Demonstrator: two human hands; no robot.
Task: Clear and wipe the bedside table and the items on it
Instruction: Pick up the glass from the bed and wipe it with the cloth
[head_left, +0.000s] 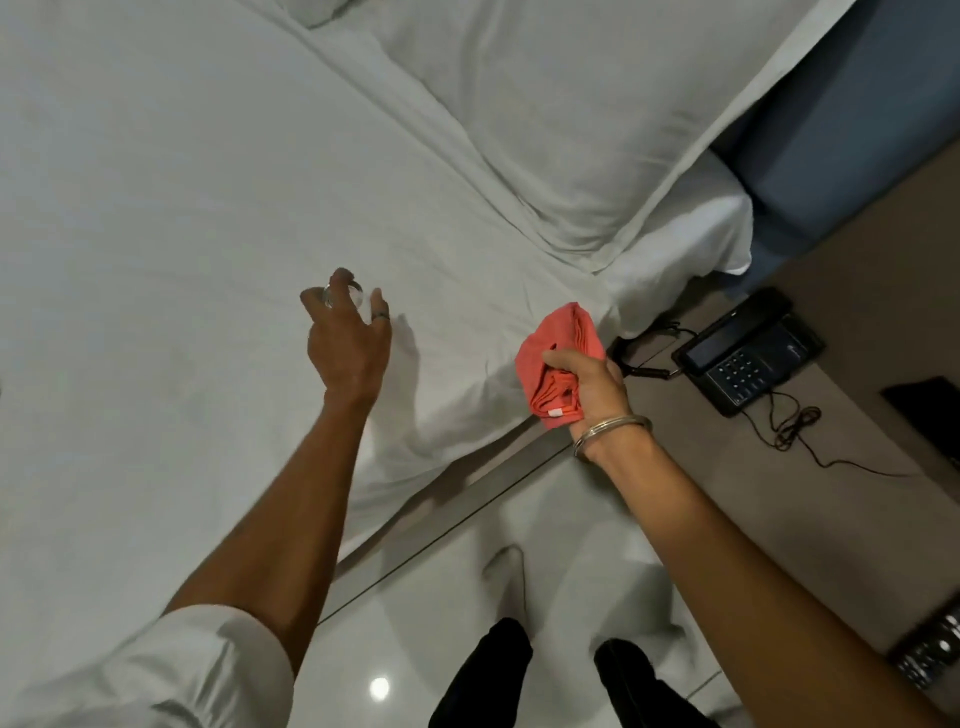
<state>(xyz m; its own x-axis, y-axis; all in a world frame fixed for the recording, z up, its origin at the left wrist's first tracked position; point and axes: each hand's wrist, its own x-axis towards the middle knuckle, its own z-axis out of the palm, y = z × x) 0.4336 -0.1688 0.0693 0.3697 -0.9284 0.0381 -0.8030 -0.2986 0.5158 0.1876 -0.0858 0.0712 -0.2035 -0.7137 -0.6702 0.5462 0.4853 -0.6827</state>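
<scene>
My left hand (349, 343) reaches out over the white bed (156, 208), its fingertips around the rim of a clear drinking glass (347, 294) that is right at the sheet. My right hand (587, 392), with a metal bangle on the wrist, is closed on a folded red cloth (558, 353) above the bed's edge. The brown bedside table (737, 457) lies to the right. On it sits a black corded telephone (748, 353) with its cable trailing across the top.
A white pillow (545, 114) lies at the head of the bed, against a blue headboard (852, 130). A remote control (930, 652) and a dark flat object (924, 400) are at the table's right side. Glossy white floor (467, 597) and my dark shoes are below.
</scene>
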